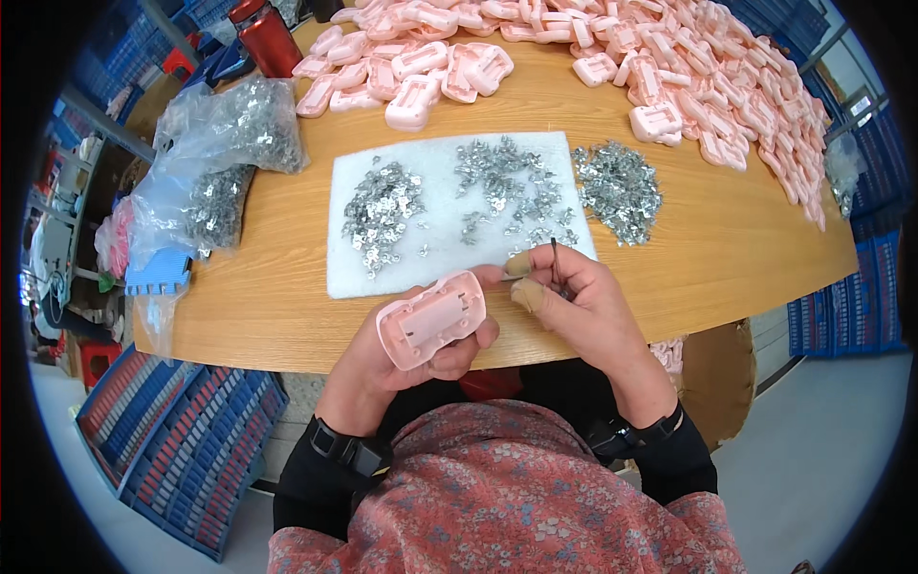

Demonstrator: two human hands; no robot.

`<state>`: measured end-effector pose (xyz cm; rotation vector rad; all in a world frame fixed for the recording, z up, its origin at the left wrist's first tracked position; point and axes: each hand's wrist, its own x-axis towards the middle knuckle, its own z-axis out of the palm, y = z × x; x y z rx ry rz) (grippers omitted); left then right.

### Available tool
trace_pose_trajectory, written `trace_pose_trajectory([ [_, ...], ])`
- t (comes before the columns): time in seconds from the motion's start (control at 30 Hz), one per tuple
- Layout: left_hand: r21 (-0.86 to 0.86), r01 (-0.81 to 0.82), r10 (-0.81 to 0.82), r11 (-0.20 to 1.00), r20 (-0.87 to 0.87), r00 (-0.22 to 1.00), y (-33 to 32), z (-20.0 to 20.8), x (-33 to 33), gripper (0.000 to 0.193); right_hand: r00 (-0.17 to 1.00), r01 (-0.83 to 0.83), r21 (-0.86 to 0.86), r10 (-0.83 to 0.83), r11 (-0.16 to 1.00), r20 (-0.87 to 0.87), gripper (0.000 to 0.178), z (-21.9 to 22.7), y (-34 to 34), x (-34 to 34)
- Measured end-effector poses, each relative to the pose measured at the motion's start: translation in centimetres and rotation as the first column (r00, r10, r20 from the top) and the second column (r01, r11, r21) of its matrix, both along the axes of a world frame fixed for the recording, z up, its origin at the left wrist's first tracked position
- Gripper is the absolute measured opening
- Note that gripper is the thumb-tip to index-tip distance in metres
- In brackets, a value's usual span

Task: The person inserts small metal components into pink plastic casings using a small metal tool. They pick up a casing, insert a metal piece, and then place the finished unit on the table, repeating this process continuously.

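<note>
My left hand grips a pink plastic housing with its open inner side facing up, just in front of the table edge. Close beside it, my right hand pinches thin dark tweezers, whose tip points up and away; a small metal piece seems to sit between thumb and finger, near the housing's right end. Right behind both hands lies a white foam pad strewn with small silver metal clips.
A heap of pink housings covers the far side of the wooden table. More clips lie right of the pad. Clear bags of clips and a red bottle sit at the left. Blue crates stand on the floor.
</note>
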<state>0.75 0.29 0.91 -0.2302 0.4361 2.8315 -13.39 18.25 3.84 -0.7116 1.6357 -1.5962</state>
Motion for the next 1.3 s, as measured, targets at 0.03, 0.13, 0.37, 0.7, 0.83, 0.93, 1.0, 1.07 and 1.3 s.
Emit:
trace_pose_trajectory([
  [0.03, -0.008, 0.002, -0.002, 1.0, -0.01, 1.0, 0.3, 0.1, -0.3, 0.057, 1.0, 0.01, -0.005, -0.01, 1.0, 0.015, 0.025, 0.1, 0.4, -0.1],
  [0.13, -0.026, 0.051, -0.052, 0.998, -0.041, 0.998, 1.3, 0.1, -1.2, 0.06, 0.998, 0.029, -0.047, -0.027, 0.998, 0.051, 0.025, 0.3, 1.7, 0.0],
  [0.37, -0.104, 0.262, -0.262, 0.959, 0.015, 0.965, 6.0, 0.6, -3.3, 0.051, 0.989, 0.019, -0.014, -0.016, 1.0, 0.145, 0.026, 0.4, 6.0, 0.2],
  [0.7, -0.773, 0.382, -0.474, 0.507, 0.12, 0.872, 8.9, 6.0, -7.8, 0.054, 0.839, 0.502, 0.118, -0.516, 0.857, 0.174, 0.022, -4.1, 25.4, -1.7],
  [0.83, -0.991, 0.094, -0.293, 0.092, 0.063, 0.954, 4.7, 7.9, -11.0, 0.042, 0.674, 0.706, 0.319, -0.738, 0.633, -0.029, 0.026, -9.3, 35.4, -2.4],
  [0.93, -0.975, -0.055, -0.036, -0.216, -0.049, 0.998, -0.6, 6.2, -15.1, 0.037, 0.528, 0.848, 0.273, -0.764, 0.454, -0.371, 0.027, -18.0, 41.5, -2.4],
  [1.0, -0.788, -0.142, 0.032, -0.599, -0.201, 0.979, -5.3, 4.3, -18.0, 0.037, 0.503, 0.856, 0.312, -0.804, 0.412, -0.318, 0.026, -20.0, 42.3, -2.6],
  [1.07, -0.663, -0.104, 0.097, -0.741, -0.259, 0.961, -7.4, 3.8, -21.0, 0.035, 0.523, 0.85, 0.28, -0.778, 0.446, -0.348, 0.022, -20.3, 40.2, -2.3],
  [1.3, -0.068, -0.01, 0.02, -0.998, -0.422, 0.906, -7.7, 2.6, -27.4, 0.034, 0.578, 0.815, 0.223, -0.716, 0.535, -0.391, 0.018, -17.7, 34.2, -2.3],
])
